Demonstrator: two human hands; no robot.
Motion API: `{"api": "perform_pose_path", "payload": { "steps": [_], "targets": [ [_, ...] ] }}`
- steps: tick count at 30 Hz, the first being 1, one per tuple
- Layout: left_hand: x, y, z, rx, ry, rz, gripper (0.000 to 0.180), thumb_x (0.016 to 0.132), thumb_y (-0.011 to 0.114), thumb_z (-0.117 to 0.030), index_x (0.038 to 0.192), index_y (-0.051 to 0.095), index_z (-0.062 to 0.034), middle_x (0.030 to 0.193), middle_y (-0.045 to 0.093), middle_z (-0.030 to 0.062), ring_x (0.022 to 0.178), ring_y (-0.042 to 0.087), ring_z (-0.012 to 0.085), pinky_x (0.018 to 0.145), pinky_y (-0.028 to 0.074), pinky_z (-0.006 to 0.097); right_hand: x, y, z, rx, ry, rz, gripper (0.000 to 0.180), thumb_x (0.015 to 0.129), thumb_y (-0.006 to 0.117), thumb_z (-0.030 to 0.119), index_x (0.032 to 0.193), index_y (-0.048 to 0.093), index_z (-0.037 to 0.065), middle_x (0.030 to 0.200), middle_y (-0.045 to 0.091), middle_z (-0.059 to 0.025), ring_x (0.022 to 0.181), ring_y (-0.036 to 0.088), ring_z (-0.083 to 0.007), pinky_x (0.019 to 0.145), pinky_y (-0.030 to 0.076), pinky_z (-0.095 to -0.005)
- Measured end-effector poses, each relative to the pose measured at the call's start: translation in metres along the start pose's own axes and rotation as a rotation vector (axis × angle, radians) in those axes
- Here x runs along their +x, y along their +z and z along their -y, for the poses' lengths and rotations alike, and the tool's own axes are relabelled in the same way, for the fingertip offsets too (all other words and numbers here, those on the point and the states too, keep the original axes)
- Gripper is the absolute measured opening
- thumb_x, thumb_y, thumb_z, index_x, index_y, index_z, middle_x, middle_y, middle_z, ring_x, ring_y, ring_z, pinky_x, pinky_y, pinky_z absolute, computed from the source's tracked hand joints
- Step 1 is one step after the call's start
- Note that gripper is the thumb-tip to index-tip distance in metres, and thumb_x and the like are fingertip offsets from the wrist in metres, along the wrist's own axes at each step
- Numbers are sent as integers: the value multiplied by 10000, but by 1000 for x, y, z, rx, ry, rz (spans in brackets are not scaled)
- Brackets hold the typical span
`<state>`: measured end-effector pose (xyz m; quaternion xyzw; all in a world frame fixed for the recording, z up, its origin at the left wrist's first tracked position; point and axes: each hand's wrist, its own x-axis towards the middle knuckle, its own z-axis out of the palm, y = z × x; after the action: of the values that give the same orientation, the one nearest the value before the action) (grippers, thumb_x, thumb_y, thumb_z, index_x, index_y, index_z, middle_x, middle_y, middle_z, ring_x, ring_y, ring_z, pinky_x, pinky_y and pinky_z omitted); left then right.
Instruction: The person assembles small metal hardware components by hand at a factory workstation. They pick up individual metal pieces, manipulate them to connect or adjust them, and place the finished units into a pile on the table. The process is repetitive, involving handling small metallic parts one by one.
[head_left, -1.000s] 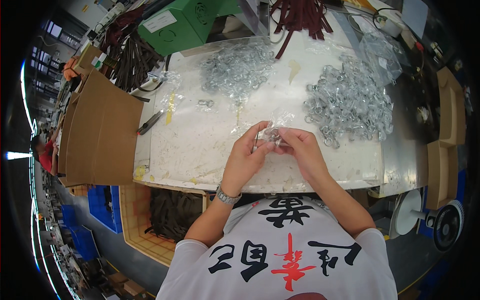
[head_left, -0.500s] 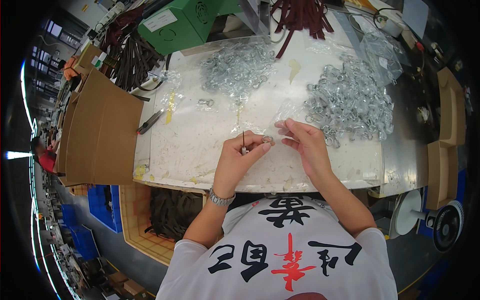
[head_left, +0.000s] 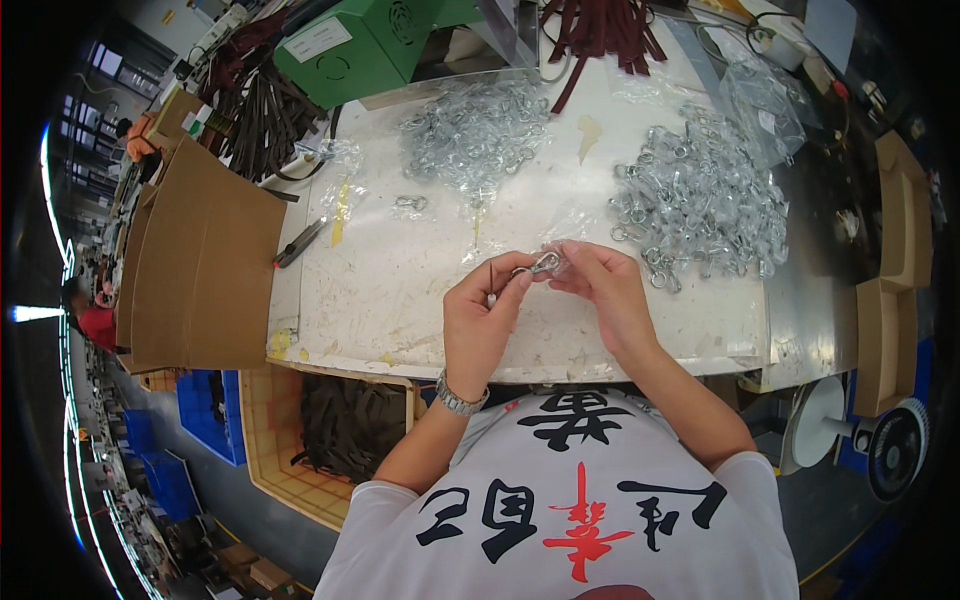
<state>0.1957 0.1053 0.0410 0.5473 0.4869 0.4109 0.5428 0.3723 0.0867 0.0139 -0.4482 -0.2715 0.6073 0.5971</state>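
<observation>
Between the thumb and finger of my left hand (head_left: 478, 325) is a small silvery metal clasp (head_left: 546, 263) with a ring-like end. A thin, dark-tipped tool (head_left: 491, 285) with a pale lower end also sticks up among that hand's fingers; its kind is unclear. My right hand (head_left: 618, 300) pinches a small clear plastic bag (head_left: 562, 250) right against the clasp. Whether the clasp's far end is inside the bag cannot be made out. Close by on the right lies a heap of bagged metal clasps (head_left: 700, 200). A second heap of similar hardware (head_left: 470, 130) lies farther off.
A utility knife (head_left: 300, 243) rests on the white table (head_left: 390, 300) beside a brown cardboard box (head_left: 205, 265). At the back are a green machine (head_left: 365, 50) and dark red straps (head_left: 600, 35). Below the table edge stands a yellow crate (head_left: 270, 440) of dark straps.
My hands have come together. The clasp in my left hand has tilted upward and now meets the plastic bag pinched by my right hand.
</observation>
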Motion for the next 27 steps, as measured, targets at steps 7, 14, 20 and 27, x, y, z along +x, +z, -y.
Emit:
{"api": "perform_pose_path", "payload": {
  "steps": [7, 14, 20, 27],
  "targets": [
    [-2, 1, 11, 73, 147, -61, 282, 1017, 699, -47, 1295, 690, 0, 917, 778, 18, 601, 453, -22, 513, 324, 178, 0, 3, 4, -61, -11, 19, 322, 1073, 644, 260, 1181, 760, -20, 1044, 792, -85, 952, 758, -150, 883, 586, -294],
    [2, 6, 23, 147, 214, -65, 341, 1010, 712, -45, 1345, 660, -12, 891, 764, 6, 632, 449, -23, 541, 328, 182, -3, 8, -7, 6, -1, 88, 331, 1072, 650, 241, 1236, 747, -30, 1126, 782, -81, 1026, 730, -131, 961, 575, -302],
    [-1, 11, 13, 1, 46, 66, 361, 1038, 683, -103, 1374, 633, 16, 835, 737, -6, 607, 431, -28, 526, 311, 176, -10, 10, -11, 50, 79, 129, 332, 1087, 629, 236, 1238, 741, -38, 1121, 770, -85, 1026, 717, -123, 961, 580, -302],
    [27, -37, 3, -64, -100, 366, 340, 1079, 611, -166, 1346, 683, 31, 863, 716, -18, 602, 459, -21, 520, 309, 171, -12, -1, 9, -93, 104, 292, 296, 1092, 620, 241, 1113, 752, -23, 1002, 773, -109, 821, 716, -122, 786, 595, -267]
  ]
}}
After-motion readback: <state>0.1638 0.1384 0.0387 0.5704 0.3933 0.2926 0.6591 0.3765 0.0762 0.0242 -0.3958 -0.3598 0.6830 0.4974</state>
